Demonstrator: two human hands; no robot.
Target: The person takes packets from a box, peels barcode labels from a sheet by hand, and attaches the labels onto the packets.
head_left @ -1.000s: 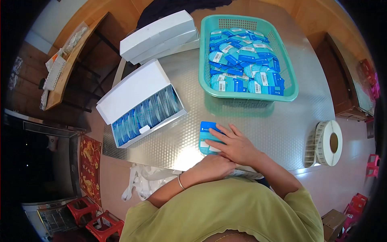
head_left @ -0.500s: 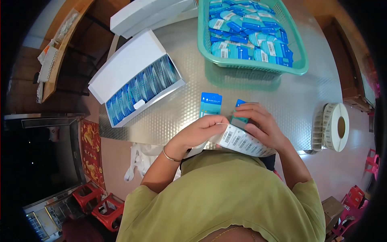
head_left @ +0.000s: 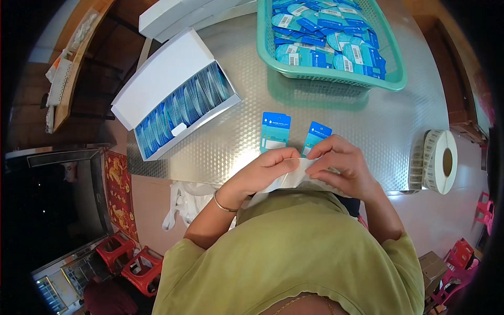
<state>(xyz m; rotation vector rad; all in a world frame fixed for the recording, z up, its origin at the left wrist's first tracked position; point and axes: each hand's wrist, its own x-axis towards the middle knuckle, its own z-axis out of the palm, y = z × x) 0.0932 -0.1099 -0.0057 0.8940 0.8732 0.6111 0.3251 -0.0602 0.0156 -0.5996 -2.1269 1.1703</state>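
My left hand (head_left: 265, 170) is closed on a strip of barcode labels (head_left: 294, 177), thumb on top, close to my body. The strip's plain white side shows, and its printed labels are out of sight. Bent fingers of my right hand (head_left: 344, 165) pinch at the right end of the strip; whether a single label is between them cannot be made out. Just beyond my hands, two groups of blue-and-teal cards lie on the metal table: the left cards (head_left: 275, 127) and the right card (head_left: 318, 135), partly covered by my fingers.
A green basket (head_left: 336, 77) heaped with labelled cards stands at the back. To the left is an open white box (head_left: 163, 79) packed with cards, with more white boxes (head_left: 178, 14) behind. A label roll (head_left: 441, 161) stands at the right edge. Red stools (head_left: 143, 270) are on the floor.
The strip has turned from its printed side to its plain white side. My right hand has moved from over the right card onto the strip's end, uncovering more of that card.
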